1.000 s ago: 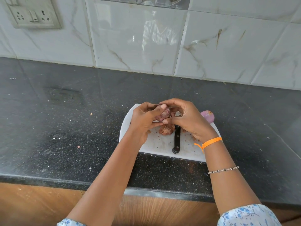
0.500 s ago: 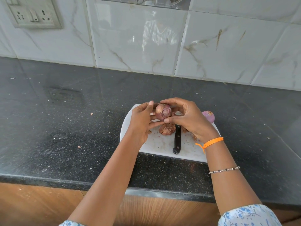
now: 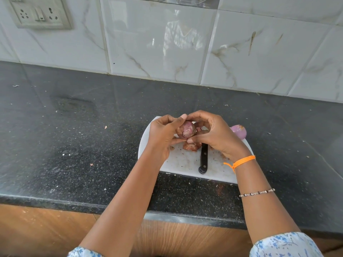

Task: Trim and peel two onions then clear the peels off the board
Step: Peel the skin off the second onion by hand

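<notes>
A partly skinned red onion [image 3: 186, 132] is held just above the white cutting board [image 3: 182, 163]. My left hand [image 3: 163, 135] grips its left side, thumb on top. My right hand [image 3: 213, 136] cups its right side, fingertips pinching at the onion's lower edge. Brown peels [image 3: 192, 145] lie on the board under my hands. A black-handled knife [image 3: 203, 159] rests on the board, handle toward me, blade hidden under my right hand. A second, peeled purple onion [image 3: 239, 131] sits at the board's far right corner.
The board lies on a dark speckled countertop [image 3: 83, 145] with small peel scraps scattered around. A tiled wall [image 3: 167, 43] rises behind, with a socket panel [image 3: 39, 13] at the top left. The counter's front edge runs below my forearms.
My left thumb has slid back over the onion's top, and the onion has turned so more of its pale trimmed face shows. Both hands stay over the board.
</notes>
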